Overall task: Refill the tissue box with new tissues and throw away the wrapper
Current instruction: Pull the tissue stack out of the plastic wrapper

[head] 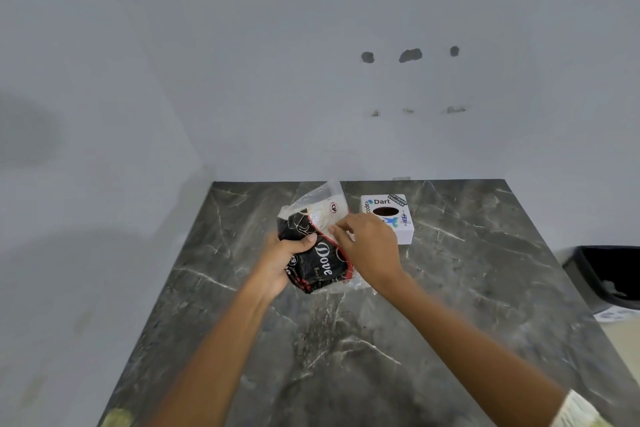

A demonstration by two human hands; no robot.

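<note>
A black tissue pack [320, 258] with white "Dove" lettering and a clear plastic top is held just above the dark marble counter [346, 340]. My left hand [282, 262] grips its left side, thumb across the front. My right hand [369, 246] pinches the wrapper's red-edged seam near the pack's upper right. White tissues show through the clear plastic. A white cube tissue box [391, 217] with stickers and a dark oval opening on top stands just behind my right hand, partly hidden by it.
A black bin [609, 277] with a dark liner stands beyond the counter's right edge. Grey walls close the counter at the back and left. A yellowish smudge [116, 418] lies at the counter's near left corner.
</note>
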